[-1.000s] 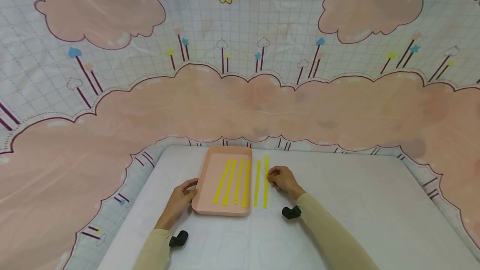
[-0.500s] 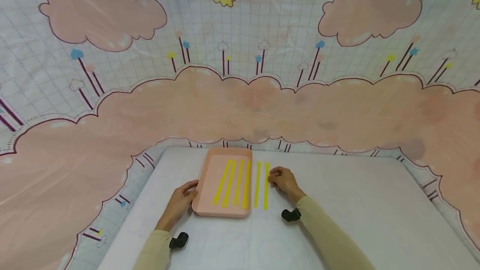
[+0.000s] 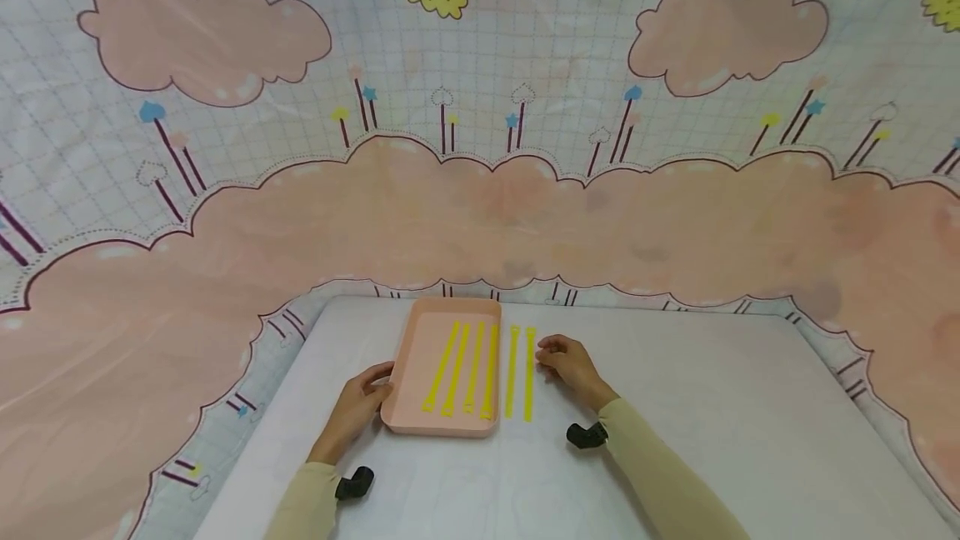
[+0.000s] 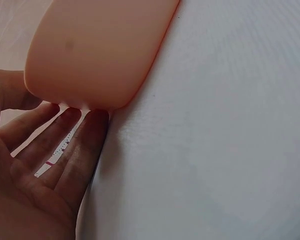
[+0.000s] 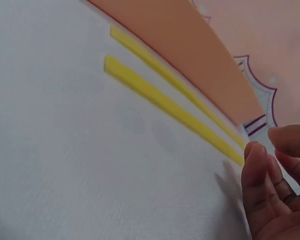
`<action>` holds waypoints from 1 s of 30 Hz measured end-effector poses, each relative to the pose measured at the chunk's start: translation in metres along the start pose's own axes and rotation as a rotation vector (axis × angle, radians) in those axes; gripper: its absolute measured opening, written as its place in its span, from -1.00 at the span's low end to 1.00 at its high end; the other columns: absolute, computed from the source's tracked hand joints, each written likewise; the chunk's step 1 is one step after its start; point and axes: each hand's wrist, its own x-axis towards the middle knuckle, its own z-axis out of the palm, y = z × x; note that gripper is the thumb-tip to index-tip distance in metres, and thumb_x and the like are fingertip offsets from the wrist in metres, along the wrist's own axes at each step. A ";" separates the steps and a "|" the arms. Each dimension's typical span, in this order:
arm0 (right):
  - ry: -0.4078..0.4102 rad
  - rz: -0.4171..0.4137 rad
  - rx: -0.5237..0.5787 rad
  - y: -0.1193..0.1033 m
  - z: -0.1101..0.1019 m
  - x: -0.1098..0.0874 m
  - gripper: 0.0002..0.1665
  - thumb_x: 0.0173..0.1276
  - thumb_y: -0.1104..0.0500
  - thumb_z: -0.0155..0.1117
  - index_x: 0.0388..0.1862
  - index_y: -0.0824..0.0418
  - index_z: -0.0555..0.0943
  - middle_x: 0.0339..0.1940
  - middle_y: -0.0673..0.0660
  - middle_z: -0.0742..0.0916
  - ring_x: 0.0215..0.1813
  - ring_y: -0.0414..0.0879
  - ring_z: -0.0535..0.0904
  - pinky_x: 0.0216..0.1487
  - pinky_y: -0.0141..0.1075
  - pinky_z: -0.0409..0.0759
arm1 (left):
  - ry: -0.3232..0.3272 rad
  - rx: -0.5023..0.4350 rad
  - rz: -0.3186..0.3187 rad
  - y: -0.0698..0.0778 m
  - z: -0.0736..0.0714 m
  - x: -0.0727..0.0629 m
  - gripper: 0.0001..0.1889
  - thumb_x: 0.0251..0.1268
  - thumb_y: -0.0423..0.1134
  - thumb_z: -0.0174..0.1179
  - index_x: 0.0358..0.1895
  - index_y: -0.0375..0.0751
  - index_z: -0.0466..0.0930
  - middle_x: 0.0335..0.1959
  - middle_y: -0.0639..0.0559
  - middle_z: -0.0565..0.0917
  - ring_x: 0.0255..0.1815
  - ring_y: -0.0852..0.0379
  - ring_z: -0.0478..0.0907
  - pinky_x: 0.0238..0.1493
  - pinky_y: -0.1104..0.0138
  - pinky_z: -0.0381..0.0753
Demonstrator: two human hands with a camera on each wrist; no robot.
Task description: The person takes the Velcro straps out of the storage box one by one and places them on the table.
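Note:
My left hand (image 3: 352, 408) is at the left side of a shallow peach tray (image 3: 401, 386), its fairly straight fingers touching the outer wall (image 4: 100, 65). Several thin yellow strips (image 3: 474, 365) with wider, notched ends lie lengthwise in the tray. Outside, along its right side, two more such strips lie side by side on the table: an inner strip (image 3: 512, 373) and an outer strip (image 3: 529, 377). My right hand (image 3: 573, 369) is just right of the outer strip's far half, thumb and fingers parted. In the right wrist view its fingertips (image 5: 255, 160) overlap the strip's far end.
The white table (image 3: 675, 407) meets a backdrop cloth (image 3: 600, 223) printed with clouds at its far edge and sides. Black wrist devices are worn on the left arm (image 3: 356, 483) and right arm (image 3: 587, 435), below the sleeves.
The outer strip's far end has come nearer, now about level with the inner strip's. My right fingers have parted and left the strip. The left hand and tray have stayed in place.

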 end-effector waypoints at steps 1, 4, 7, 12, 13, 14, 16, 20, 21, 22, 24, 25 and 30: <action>-0.003 -0.007 -0.006 -0.001 0.000 -0.001 -0.74 0.33 0.27 0.26 -0.02 0.32 0.59 -0.27 0.13 0.66 -0.36 -0.15 0.59 -0.36 -0.36 0.57 | -0.002 0.002 0.001 -0.001 0.000 0.000 -0.54 0.46 -0.31 0.05 0.38 -0.21 0.39 0.37 -0.20 0.47 0.26 -0.12 0.53 -0.06 0.40 0.59; -0.013 -0.022 -0.020 -0.005 -0.001 -0.003 -0.74 0.36 0.22 0.27 -0.01 0.28 0.59 -0.19 0.14 0.67 -0.29 -0.14 0.62 -0.27 -0.35 0.61 | -0.001 -0.007 0.005 -0.002 -0.001 0.000 -0.54 0.46 -0.31 0.05 0.39 -0.20 0.38 0.39 -0.19 0.46 0.28 -0.12 0.52 -0.07 0.42 0.58; -0.031 -0.047 -0.018 -0.013 -0.002 -0.008 -0.73 0.37 0.21 0.25 0.00 0.28 0.58 -0.14 0.16 0.67 -0.22 -0.13 0.64 -0.20 -0.33 0.64 | -0.004 -0.012 0.014 -0.002 -0.001 0.000 -0.54 0.46 -0.31 0.05 0.39 -0.20 0.37 0.40 -0.20 0.44 0.30 -0.14 0.51 -0.05 0.41 0.58; -0.056 -0.090 0.036 -0.027 -0.004 -0.018 -0.69 0.36 0.24 0.25 0.04 0.36 0.56 -0.13 0.18 0.67 -0.19 -0.11 0.66 -0.20 -0.30 0.65 | -0.009 -0.005 0.008 -0.001 -0.001 0.000 -0.54 0.46 -0.30 0.04 0.40 -0.19 0.37 0.41 -0.20 0.43 0.31 -0.14 0.50 -0.01 0.38 0.58; -0.059 -0.097 0.044 -0.030 -0.004 -0.020 -0.69 0.36 0.25 0.25 0.04 0.36 0.56 -0.13 0.18 0.67 -0.19 -0.12 0.66 -0.20 -0.30 0.65 | -0.008 -0.006 0.002 -0.001 0.000 0.000 -0.54 0.46 -0.30 0.04 0.39 -0.18 0.37 0.41 -0.18 0.43 0.31 -0.13 0.50 0.00 0.38 0.58; -0.062 -0.101 0.051 -0.032 -0.005 -0.022 -0.68 0.37 0.25 0.25 0.05 0.36 0.55 -0.12 0.17 0.67 -0.19 -0.12 0.66 -0.21 -0.30 0.65 | -0.008 -0.007 0.001 -0.001 0.000 0.000 -0.54 0.46 -0.30 0.04 0.39 -0.18 0.37 0.41 -0.18 0.43 0.31 -0.13 0.50 0.00 0.38 0.58; -0.068 -0.115 0.057 -0.036 -0.005 -0.025 -0.70 0.37 0.25 0.25 0.03 0.34 0.56 -0.11 0.16 0.67 -0.18 -0.13 0.66 -0.20 -0.31 0.64 | -0.007 -0.007 -0.002 -0.001 0.000 -0.001 -0.54 0.46 -0.30 0.04 0.40 -0.18 0.37 0.41 -0.18 0.43 0.31 -0.13 0.49 0.00 0.38 0.58; -0.089 -0.144 0.075 -0.044 -0.005 -0.032 -0.71 0.37 0.25 0.24 0.03 0.33 0.55 -0.08 0.19 0.66 -0.15 -0.10 0.66 -0.17 -0.29 0.65 | -0.004 -0.006 -0.007 -0.001 0.000 -0.002 -0.53 0.46 -0.30 0.04 0.40 -0.18 0.37 0.42 -0.19 0.42 0.32 -0.15 0.49 -0.01 0.38 0.59; -0.097 -0.151 0.078 -0.046 -0.006 -0.033 -0.70 0.38 0.24 0.24 0.04 0.33 0.54 -0.07 0.20 0.66 -0.14 -0.09 0.66 -0.16 -0.29 0.64 | -0.003 -0.005 -0.010 -0.001 0.001 -0.002 -0.53 0.46 -0.30 0.05 0.39 -0.18 0.37 0.42 -0.18 0.42 0.32 -0.15 0.49 -0.01 0.38 0.59; -0.104 -0.159 0.080 -0.048 -0.006 -0.035 -0.69 0.39 0.24 0.23 0.06 0.35 0.53 -0.06 0.20 0.66 -0.13 -0.08 0.66 -0.16 -0.29 0.64 | -0.004 0.003 -0.005 -0.001 0.001 -0.002 -0.53 0.46 -0.30 0.04 0.40 -0.18 0.37 0.42 -0.20 0.42 0.31 -0.15 0.49 -0.02 0.38 0.59; -0.114 -0.173 0.092 -0.051 -0.006 -0.037 -0.66 0.40 0.24 0.22 0.09 0.38 0.52 -0.04 0.22 0.65 -0.12 -0.06 0.65 -0.16 -0.30 0.64 | -0.002 0.004 -0.007 -0.001 0.001 -0.002 -0.54 0.46 -0.29 0.04 0.39 -0.17 0.37 0.42 -0.18 0.43 0.31 -0.14 0.50 -0.02 0.38 0.59; -0.118 -0.178 0.097 -0.053 -0.006 -0.039 -0.65 0.41 0.23 0.22 0.10 0.39 0.51 -0.03 0.23 0.65 -0.11 -0.05 0.65 -0.16 -0.30 0.64 | 0.001 0.003 -0.008 -0.001 0.001 -0.001 -0.54 0.46 -0.29 0.05 0.39 -0.17 0.38 0.41 -0.17 0.43 0.30 -0.13 0.50 -0.02 0.38 0.59; -0.127 -0.194 0.099 -0.061 -0.006 -0.048 -0.66 0.40 0.21 0.24 0.08 0.34 0.53 -0.05 0.18 0.64 -0.13 -0.08 0.65 -0.17 -0.31 0.65 | 0.004 0.005 -0.003 -0.001 0.001 0.000 -0.54 0.46 -0.30 0.04 0.39 -0.18 0.38 0.40 -0.18 0.44 0.29 -0.13 0.51 -0.01 0.36 0.60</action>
